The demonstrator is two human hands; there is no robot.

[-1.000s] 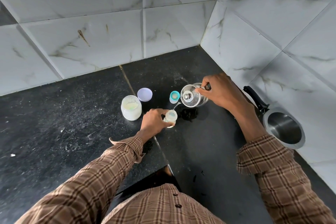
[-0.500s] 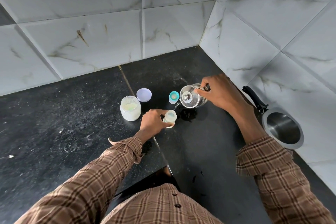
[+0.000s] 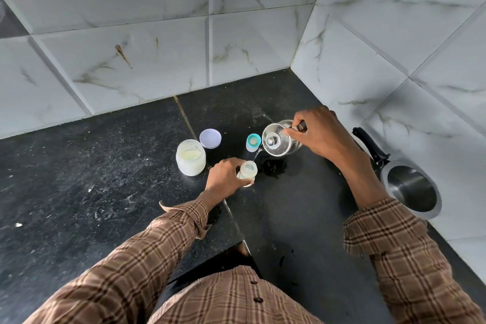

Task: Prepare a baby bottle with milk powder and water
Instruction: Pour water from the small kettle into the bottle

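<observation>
A small clear baby bottle [image 3: 248, 170] stands upright and uncapped on the black counter [image 3: 105, 179], with my left hand [image 3: 223, 177] wrapped around its side. My right hand [image 3: 319, 132] grips the handle of a glass kettle [image 3: 277, 140] with a lid, tilted to the left above the counter. A thin stream of water runs from its spout down toward the bottle's mouth. The bottle's teal teat cap [image 3: 253, 142] stands just behind the bottle. An open jar of milk powder [image 3: 190, 157] sits to the left, its pale purple lid [image 3: 210, 138] lying behind it.
A steel pot [image 3: 410, 191] with a black handle [image 3: 369, 146] rests at the right by the tiled wall. A wet patch [image 3: 273, 167] lies on the counter under the kettle. Marble-look tiled walls close the corner behind and to the right.
The kettle has risen a little and tipped further left; the water stream toward the bottle is clearer now. My left hand and the bottle have stayed put.
</observation>
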